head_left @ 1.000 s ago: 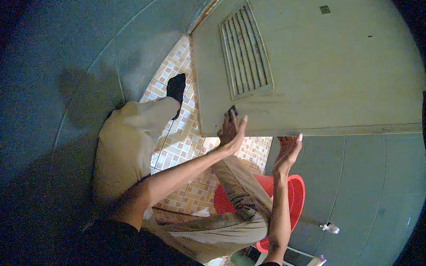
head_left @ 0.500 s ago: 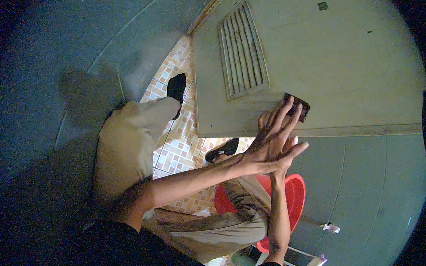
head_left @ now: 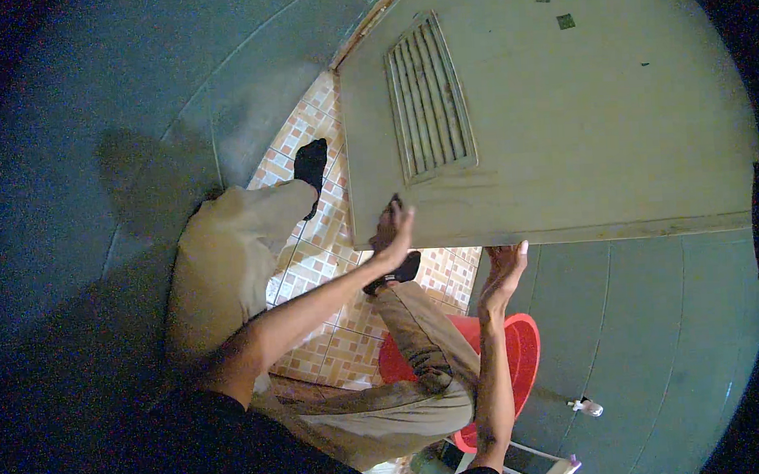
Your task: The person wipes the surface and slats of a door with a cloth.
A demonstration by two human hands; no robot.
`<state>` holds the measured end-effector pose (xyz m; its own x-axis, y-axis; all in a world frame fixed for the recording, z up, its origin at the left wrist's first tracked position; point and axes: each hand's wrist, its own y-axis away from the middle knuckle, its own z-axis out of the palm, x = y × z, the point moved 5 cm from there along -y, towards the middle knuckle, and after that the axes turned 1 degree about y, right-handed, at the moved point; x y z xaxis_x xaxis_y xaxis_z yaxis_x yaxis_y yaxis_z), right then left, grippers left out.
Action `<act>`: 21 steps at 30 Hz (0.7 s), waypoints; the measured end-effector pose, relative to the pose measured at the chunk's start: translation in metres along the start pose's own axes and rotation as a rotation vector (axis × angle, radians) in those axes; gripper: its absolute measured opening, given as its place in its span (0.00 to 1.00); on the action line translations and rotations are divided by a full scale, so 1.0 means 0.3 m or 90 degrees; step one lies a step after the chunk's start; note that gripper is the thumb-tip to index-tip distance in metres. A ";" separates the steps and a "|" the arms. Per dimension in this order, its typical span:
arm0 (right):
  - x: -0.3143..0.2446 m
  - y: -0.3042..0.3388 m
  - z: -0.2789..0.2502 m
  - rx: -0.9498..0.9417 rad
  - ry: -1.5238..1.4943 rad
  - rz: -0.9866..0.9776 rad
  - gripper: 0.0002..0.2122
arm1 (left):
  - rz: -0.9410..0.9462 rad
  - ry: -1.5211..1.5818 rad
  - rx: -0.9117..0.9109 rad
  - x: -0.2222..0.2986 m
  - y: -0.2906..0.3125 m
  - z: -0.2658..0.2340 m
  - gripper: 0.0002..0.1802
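A greenish door (head_left: 578, 135) with a slatted vent (head_left: 428, 95) fills the upper right. My left hand (head_left: 390, 236) is at the door's lower left part, below the vent, blurred by motion. Its fingers are around a small dark brown pad (head_left: 396, 201) pressed to the door's surface; whether it is a sponge or a cloth cannot be made out. My right hand (head_left: 506, 274) grips the door's near edge (head_left: 557, 235), thumb up, with some fingers hidden at the edge.
A red plastic basin (head_left: 524, 358) stands behind my right forearm. Grey-green walls (head_left: 628, 311) rise on both sides, with a small white fixture (head_left: 587, 407) at right. My socked foot (head_left: 310, 164) rests on the patterned tile floor (head_left: 338, 349). A white-framed thing (head_left: 559, 468) sits at the bottom.
My left hand has swept leftward along the door with the dark pad, to below the vent. The right hand, partly covered before by the left, now shows at the door's edge.
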<state>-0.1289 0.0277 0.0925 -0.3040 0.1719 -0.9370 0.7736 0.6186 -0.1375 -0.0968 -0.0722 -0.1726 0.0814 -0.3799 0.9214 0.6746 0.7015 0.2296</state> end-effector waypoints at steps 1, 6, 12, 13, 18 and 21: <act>0.012 -0.008 0.057 -0.019 -0.018 0.005 0.36 | -0.005 0.079 -0.007 -0.120 -0.060 -0.109 0.50; 0.020 0.022 -0.012 0.002 0.015 -0.031 0.36 | -0.003 -0.069 0.017 0.051 -0.034 -0.043 0.55; -0.007 0.039 -0.027 -0.010 0.038 -0.024 0.35 | 0.131 -0.206 0.147 0.286 0.131 -0.003 0.51; -0.002 0.037 -0.023 -0.008 0.028 -0.013 0.35 | 0.130 -0.209 0.151 0.282 0.114 -0.002 0.51; 0.003 0.033 -0.031 0.015 0.048 -0.024 0.34 | 0.031 -0.054 0.160 0.191 0.095 -0.005 0.48; -0.004 0.039 -0.021 0.000 0.048 -0.013 0.34 | -0.092 -0.043 0.114 0.114 0.117 -0.013 0.49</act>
<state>-0.1229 0.0396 0.0939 -0.3603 0.2161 -0.9075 0.7669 0.6224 -0.1563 -0.0676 -0.0629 -0.1343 -0.0595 -0.4469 0.8926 0.5339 0.7413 0.4068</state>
